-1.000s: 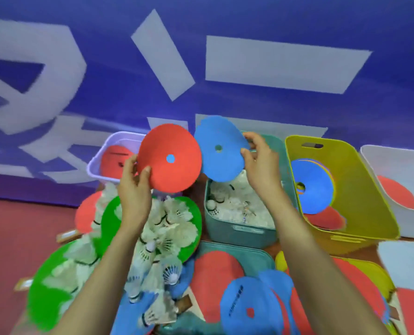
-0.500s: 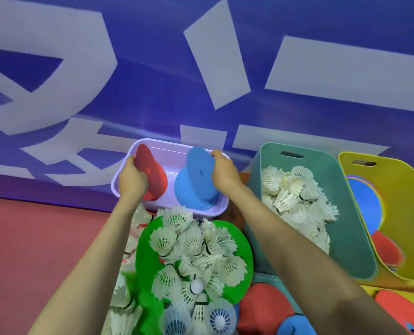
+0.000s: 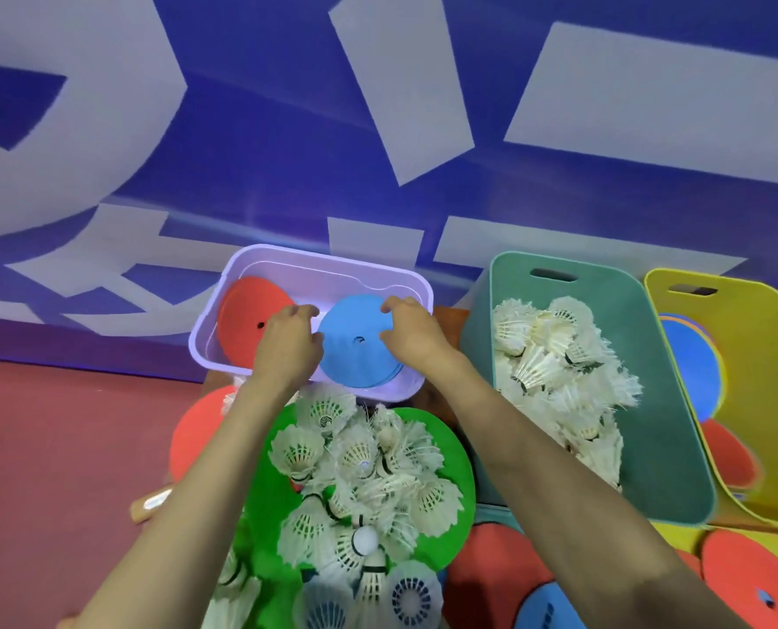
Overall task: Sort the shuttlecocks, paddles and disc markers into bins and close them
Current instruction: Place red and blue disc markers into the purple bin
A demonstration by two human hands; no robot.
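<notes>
A lilac bin (image 3: 314, 272) stands against the blue wall. In it, a red disc marker (image 3: 244, 311) leans on the left side and a blue disc marker (image 3: 355, 360) lies on the right. My left hand (image 3: 287, 349) reaches into the bin with its fingers curled over the red disc's right edge. My right hand (image 3: 412, 333) grips the blue disc's upper right edge, thumb on its face. Below the bin, several white shuttlecocks (image 3: 360, 469) are piled on a green disc (image 3: 450, 447).
A teal bin (image 3: 678, 401) to the right holds several shuttlecocks. Further right, a yellow bin (image 3: 768, 392) holds blue and red pieces. A red paddle (image 3: 196, 433) with a wooden handle lies at the left on the red floor. More red and blue pieces lie at the bottom right.
Both hands carried the red and blue discs from the air down into the lilac bin. The discs went from upright to lying low inside it. The view shifted left.
</notes>
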